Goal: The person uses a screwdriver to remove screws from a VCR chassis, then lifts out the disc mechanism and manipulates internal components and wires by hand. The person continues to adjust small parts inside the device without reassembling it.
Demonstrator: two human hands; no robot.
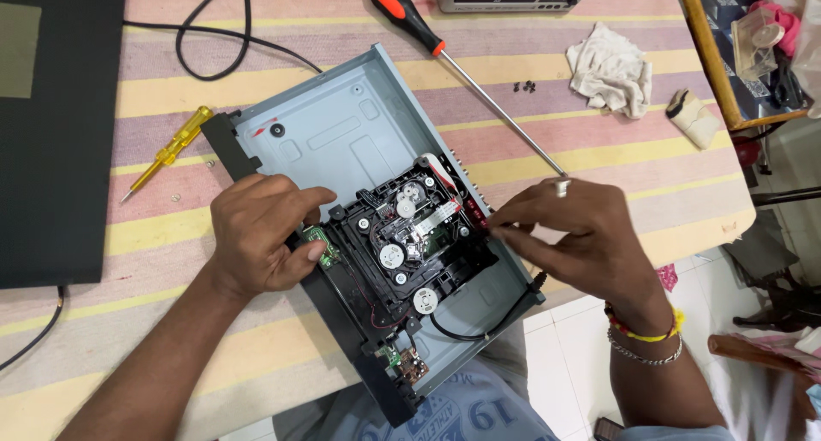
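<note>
Head view. Opened disc player chassis, grey metal, lying slantwise in the middle of the frame on a striped surface, lid off. Inside it, lower centre of the frame, the black disc drive mechanism with white gears and a thin red wire.

Left hand at the mechanism's left corner, fingers curled, thumb resting by a small green circuit board; impossible to tell whether pinched or only pressing. Right hand at the mechanism's right edge, fingertips drawn together beside a red strip; grip there hidden, so likewise not to be told.

Upper centre, a long red-and-black screwdriver, lying loose. Left of the chassis, a yellow screwdriver. Upper right, a white cloth and a few loose black screws. Far left, a black panel.

By the look of it, working the drive mechanism free of the chassis, both hands on opposite sides. Next move likely to call for an even lift on both sides, with care for the red wire and the black cable at the lower edge.
</note>
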